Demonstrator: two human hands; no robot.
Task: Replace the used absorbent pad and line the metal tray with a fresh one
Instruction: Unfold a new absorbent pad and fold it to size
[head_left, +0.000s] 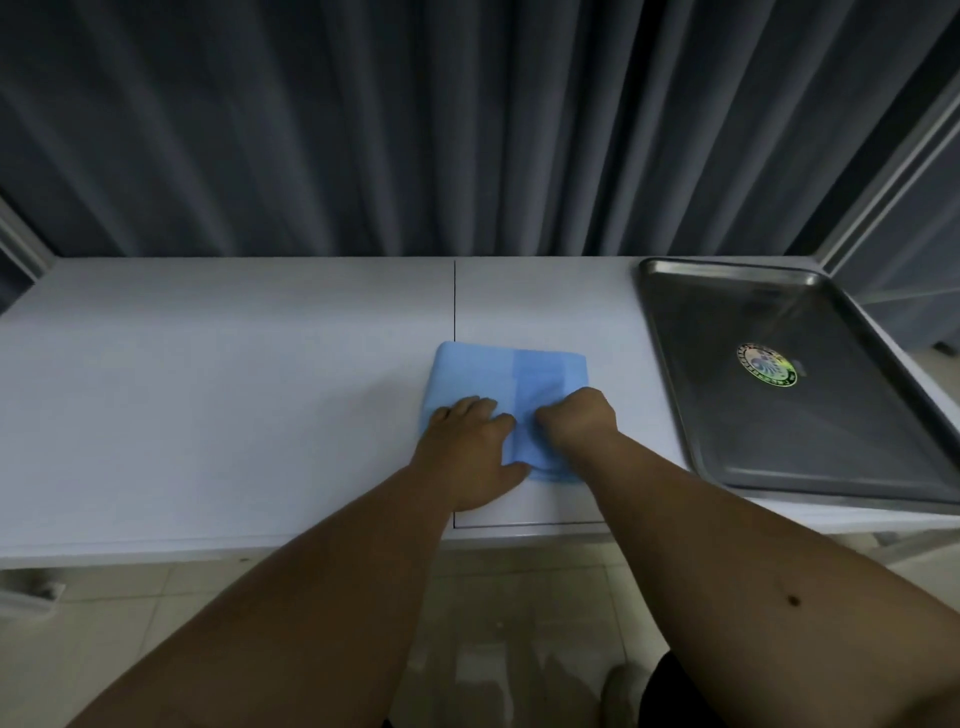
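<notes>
A folded light-blue absorbent pad (506, 376) lies on the white table, near its middle. My left hand (470, 454) rests flat on the pad's near-left part, fingers spread. My right hand (579, 418) sits on the pad's near-right part with its fingers curled under, gripping the pad's edge. The metal tray (727, 415) stands to the right of the pad, bare inside except for a round green sticker (767, 365).
The white table (208, 389) has a dark seam line running front to back just left of the pad. Grey curtains (415, 130) hang right behind the table. The tray's right side overhangs near the table's right end. Tiled floor lies below the front edge.
</notes>
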